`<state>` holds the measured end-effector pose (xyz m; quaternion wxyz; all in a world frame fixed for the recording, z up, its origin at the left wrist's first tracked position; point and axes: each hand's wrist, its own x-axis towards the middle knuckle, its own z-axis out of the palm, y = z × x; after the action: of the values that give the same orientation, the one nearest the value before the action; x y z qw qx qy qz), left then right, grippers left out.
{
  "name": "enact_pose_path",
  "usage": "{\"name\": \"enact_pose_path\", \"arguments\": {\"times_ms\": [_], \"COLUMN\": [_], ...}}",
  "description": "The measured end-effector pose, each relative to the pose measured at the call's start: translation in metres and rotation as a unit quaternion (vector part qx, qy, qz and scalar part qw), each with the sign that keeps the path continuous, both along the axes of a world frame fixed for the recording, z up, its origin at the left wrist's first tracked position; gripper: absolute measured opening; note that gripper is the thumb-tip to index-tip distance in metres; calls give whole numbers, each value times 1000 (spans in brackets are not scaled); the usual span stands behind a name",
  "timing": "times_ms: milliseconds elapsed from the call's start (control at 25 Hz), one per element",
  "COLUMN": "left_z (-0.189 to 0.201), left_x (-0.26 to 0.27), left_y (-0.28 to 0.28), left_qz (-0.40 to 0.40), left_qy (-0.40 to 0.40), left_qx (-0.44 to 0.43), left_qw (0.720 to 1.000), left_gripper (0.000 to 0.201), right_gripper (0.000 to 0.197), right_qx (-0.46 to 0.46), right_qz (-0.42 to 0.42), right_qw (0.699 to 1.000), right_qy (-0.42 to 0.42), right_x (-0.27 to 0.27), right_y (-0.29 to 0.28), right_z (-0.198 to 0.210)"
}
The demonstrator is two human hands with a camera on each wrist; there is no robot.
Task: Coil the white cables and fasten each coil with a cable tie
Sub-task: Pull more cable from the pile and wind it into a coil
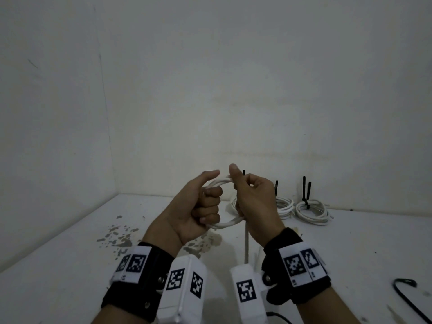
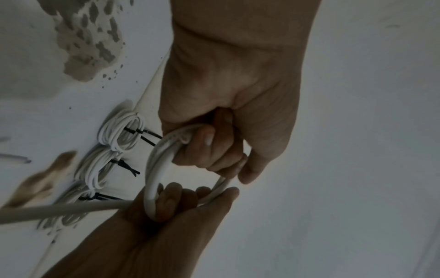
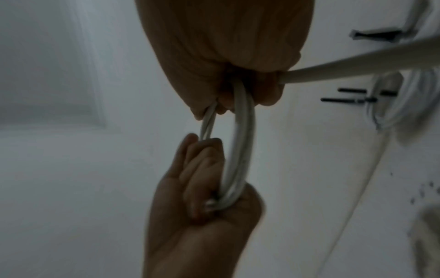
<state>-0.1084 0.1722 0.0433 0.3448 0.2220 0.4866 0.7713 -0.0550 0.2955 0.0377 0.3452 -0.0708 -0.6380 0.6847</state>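
Note:
A small coil of white cable (image 1: 226,224) hangs in the air above the table, held between both hands. My left hand (image 1: 208,203) grips the coil's left side with its fingers curled through the loop. My right hand (image 1: 245,191) grips the right side, thumb up. The cable's free tail (image 1: 246,244) drops from under the right hand toward the table. The left wrist view shows the coil (image 2: 154,165) and the tail (image 2: 59,209) running off to the left. In the right wrist view the coil (image 3: 240,146) spans both fists.
Three tied coils lie by the back wall, one (image 1: 284,205) and another (image 1: 311,210) in plain sight, with black tie ends (image 1: 304,188) standing up. A loose black cable tie (image 1: 406,291) lies at the near right. Chipped paint patches (image 1: 119,235) mark the table's left.

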Motion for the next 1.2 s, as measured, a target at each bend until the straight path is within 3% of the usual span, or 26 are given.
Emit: {"name": "enact_pose_path", "arguments": {"times_ms": [320,400,480,560,680,1040,1200], "left_z": [0,-1,-2,-2,-1,-4,-6], "left_x": [-6,-10,-15,-19,-22,-23,-29], "left_y": [-11,-12,-15,-18,-17,-16,-17], "left_qz": [7,19,30,35,42,55,80], "left_qy": [-5,-36,-80,-108,-119,-118,-108], "left_qx": [30,76,118,149,165,164,166], "left_qw": [1000,996,989,982,978,978,977], "left_gripper": [35,36,36,37,38,41,40], "right_gripper": [48,44,28,13,30,35,29], "right_qx": [57,68,42,-9,-33,16,102], "right_qz": [-36,53,170,233,285,170,180], "right_qw": [998,995,981,970,958,985,972], "right_qy": [-7,-47,-81,-72,-26,-24,-110], "right_x": [-1,1,4,7,9,9,16], "right_y": [-9,-2,9,18,26,21,27], "right_z": [1,3,3,0,-6,-4,-3]}}
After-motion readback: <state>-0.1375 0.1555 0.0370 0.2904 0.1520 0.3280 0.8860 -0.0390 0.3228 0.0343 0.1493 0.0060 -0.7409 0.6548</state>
